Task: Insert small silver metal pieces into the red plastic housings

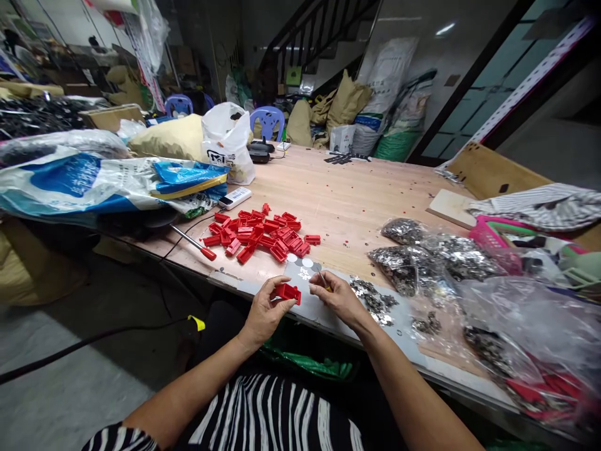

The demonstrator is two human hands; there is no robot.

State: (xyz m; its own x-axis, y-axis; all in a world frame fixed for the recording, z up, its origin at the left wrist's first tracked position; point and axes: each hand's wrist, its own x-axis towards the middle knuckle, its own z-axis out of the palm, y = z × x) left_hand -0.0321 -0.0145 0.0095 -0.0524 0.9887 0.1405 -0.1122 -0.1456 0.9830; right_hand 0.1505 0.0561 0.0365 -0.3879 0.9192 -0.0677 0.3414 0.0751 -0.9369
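My left hand [265, 313] is closed on a small red plastic housing [288, 292], held just over the table's front edge. My right hand [340, 297], a little to the right, is closed around a thin tool with a yellow handle [328, 289]; its slim metal shaft points up and away, and its exact kind is unclear. The tool and the housing are apart. Beyond my left hand lies a loose heap of red plastic housings [256, 232]. Several small flat metal pieces [304, 273] lie between my hands, and a larger pile of metal pieces [373, 300] lies beside my right hand.
Clear bags of metal parts [413, 266] crowd the right, near a pink basket [488, 233]. A red-handled metal tool [206, 252] lies left of the heap. Blue-and-white sacking [107, 181] and a white plastic bag [230, 141] fill the left side. A green bag [310, 363] hangs below the edge.
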